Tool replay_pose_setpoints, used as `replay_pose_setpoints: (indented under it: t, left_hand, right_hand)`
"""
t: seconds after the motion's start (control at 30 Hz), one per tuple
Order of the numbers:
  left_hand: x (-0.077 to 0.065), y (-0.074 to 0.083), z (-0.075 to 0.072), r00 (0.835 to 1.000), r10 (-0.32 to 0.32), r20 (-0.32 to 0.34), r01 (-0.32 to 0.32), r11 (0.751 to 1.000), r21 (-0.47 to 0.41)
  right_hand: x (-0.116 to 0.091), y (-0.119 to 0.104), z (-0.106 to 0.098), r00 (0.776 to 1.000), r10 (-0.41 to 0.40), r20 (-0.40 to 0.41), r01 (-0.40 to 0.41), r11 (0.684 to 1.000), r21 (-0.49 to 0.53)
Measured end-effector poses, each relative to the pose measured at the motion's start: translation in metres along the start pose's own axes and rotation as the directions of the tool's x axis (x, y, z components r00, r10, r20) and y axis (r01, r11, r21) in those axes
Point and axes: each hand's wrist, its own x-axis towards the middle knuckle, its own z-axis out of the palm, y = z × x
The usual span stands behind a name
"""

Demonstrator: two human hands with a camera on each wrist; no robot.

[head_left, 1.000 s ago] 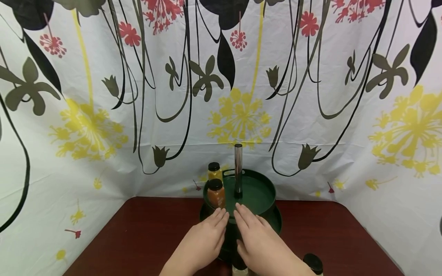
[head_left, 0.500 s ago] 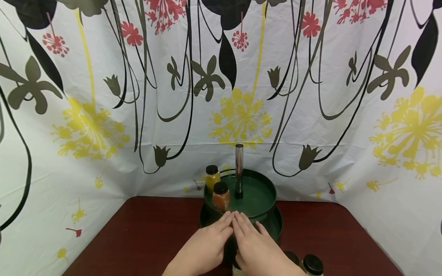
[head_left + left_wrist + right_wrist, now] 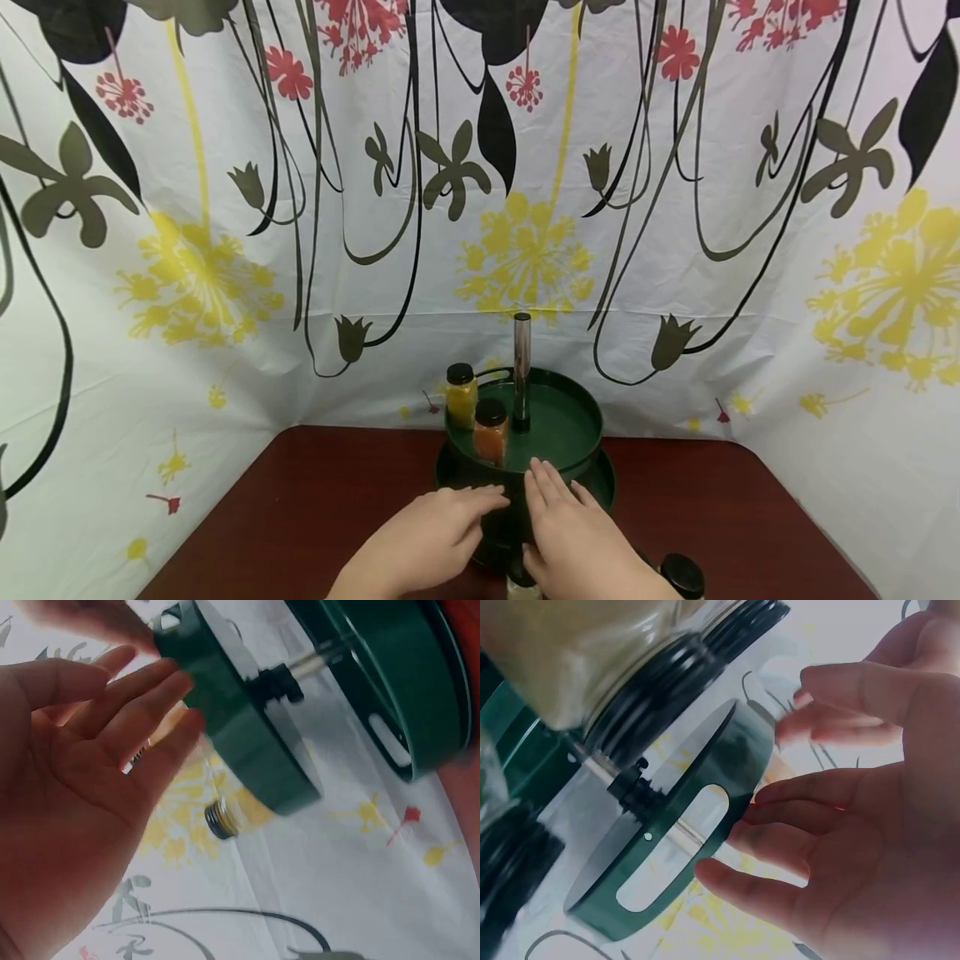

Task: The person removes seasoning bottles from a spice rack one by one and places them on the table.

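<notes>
A dark green two-tier round rack (image 3: 566, 425) stands on the table, with a metal post rising from its upper tier. On that tier's left side sit a yellow-filled jar (image 3: 462, 402) and an orange-filled jar (image 3: 491, 439), both black-lidded. My left hand (image 3: 427, 533) is held before the tier, fingers extended toward its front. Beside it, my right hand (image 3: 573, 529) has fingers extended and fingertips right at the front rim. In the right wrist view, those fingertips lie along the upper tier's wall (image 3: 742, 754), near its oval handle slot. Neither hand holds anything.
Black-lidded jars stand near me: one light-coloured jar (image 3: 522, 583) between my forearms and another jar (image 3: 682, 573) right of my right wrist. The dark red table (image 3: 322, 500) meets a white flower-printed curtain (image 3: 390, 292) behind the rack.
The upper tier has turned: the yellow jar came forward on the left, the orange jar forward and to the right. My hands met at the front rim, then the left drew back left.
</notes>
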Motion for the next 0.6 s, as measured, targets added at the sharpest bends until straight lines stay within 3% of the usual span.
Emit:
replay_pose_setpoints:
  t: [0.17, 0.3, 0.47, 0.6]
  left_hand:
    - [-0.002, -0.013, -0.007, 0.988, -0.152, 0.006, 0.152, 0.988, 0.015]
    - [-0.001, -0.021, -0.011, 0.966, -0.255, -0.045, 0.259, 0.959, 0.119]
    - [0.002, -0.028, -0.013, 0.945, -0.302, -0.125, 0.321, 0.928, 0.187]
    - [0.005, -0.030, -0.012, 0.947, -0.297, -0.125, 0.315, 0.932, 0.178]
  right_hand:
    - [-0.004, 0.007, -0.002, 0.999, 0.025, -0.019, -0.026, 0.999, -0.027]
    - [-0.007, 0.012, -0.005, 0.998, 0.058, -0.001, -0.058, 0.998, -0.004]
    - [-0.008, 0.018, -0.009, 0.996, 0.092, 0.006, -0.092, 0.996, 0.009]
    - [-0.009, 0.022, -0.012, 0.992, 0.122, 0.003, -0.123, 0.992, 0.012]
